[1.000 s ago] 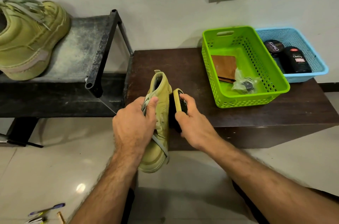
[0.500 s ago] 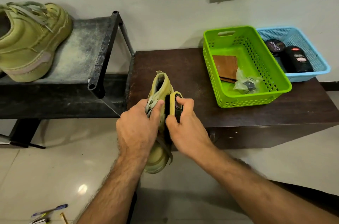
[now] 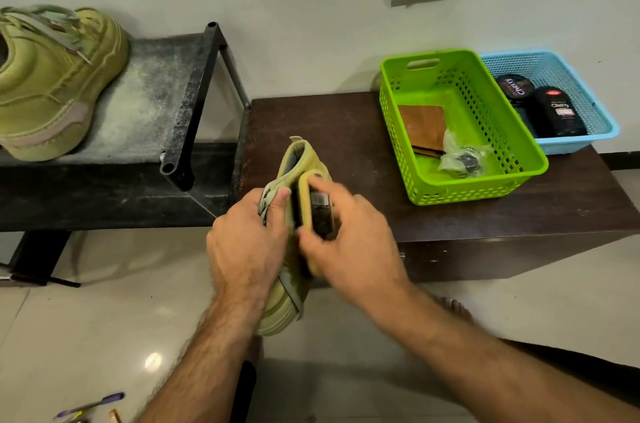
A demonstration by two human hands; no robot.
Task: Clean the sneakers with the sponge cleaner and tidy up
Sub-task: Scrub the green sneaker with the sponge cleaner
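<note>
Hold the sneaker (image 3: pixel 294 214) tight in the left hand (image 3: pixel 247 242). Rub gently with the sponge cleaner (image 3: pixel 313 211) gripped in the right hand (image 3: pixel 349 239).

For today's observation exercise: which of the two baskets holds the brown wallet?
The green basket, the nearer one, holds the brown wallet. The blue basket behind it holds black polish containers.
</note>
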